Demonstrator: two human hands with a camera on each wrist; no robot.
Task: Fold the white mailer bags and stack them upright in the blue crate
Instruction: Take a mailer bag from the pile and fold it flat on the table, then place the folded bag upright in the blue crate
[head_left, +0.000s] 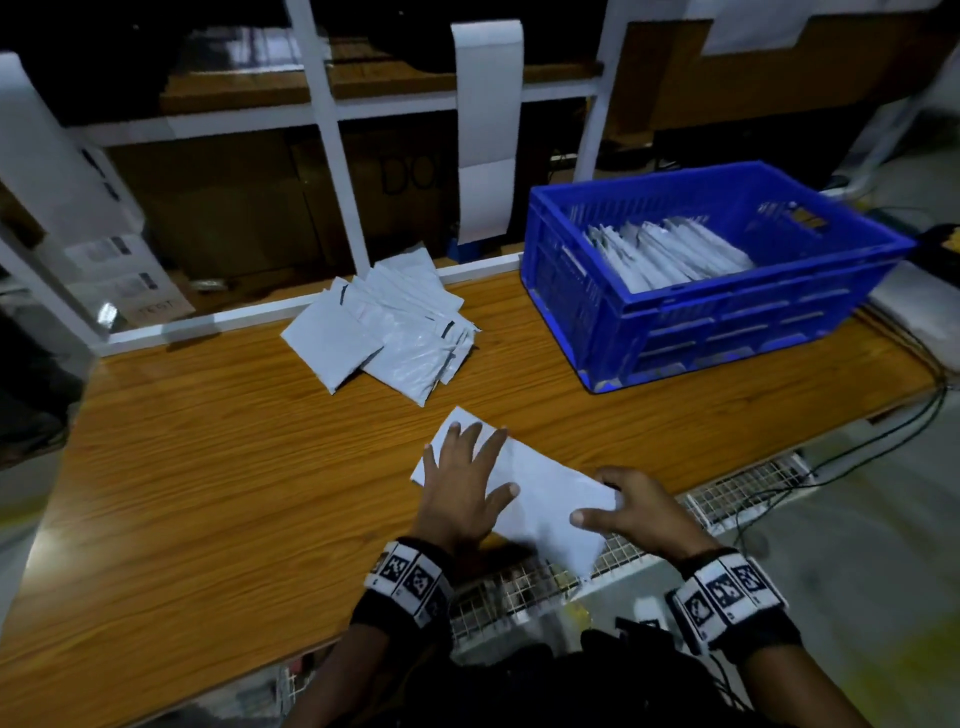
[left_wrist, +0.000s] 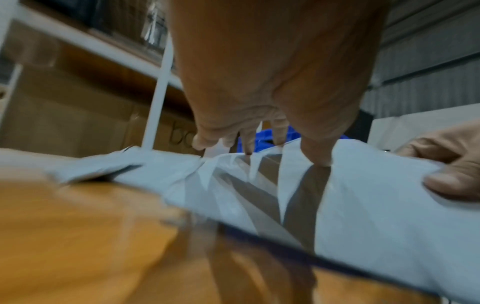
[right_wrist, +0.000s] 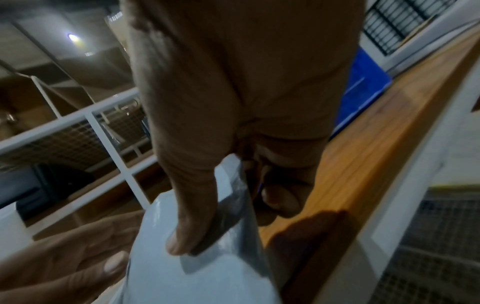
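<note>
The crate (head_left: 717, 306) stands on the table (head_left: 208, 493) toward its far right. Folded bags (head_left: 670, 254) stand upright inside the crate. Left of the crate, a pile of bags (head_left: 384, 332) lies on the table by the far edge. Nearer than the crate, at the table's near edge, lies one bag (head_left: 545, 493), the left hand (head_left: 462, 483) flat on its left part, the right hand (head_left: 639, 509) at its right end.

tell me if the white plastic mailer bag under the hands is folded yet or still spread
Mid-fold: the white plastic mailer bag lies spread under the flat left hand, while the right hand pinches and lifts its near end.
</note>
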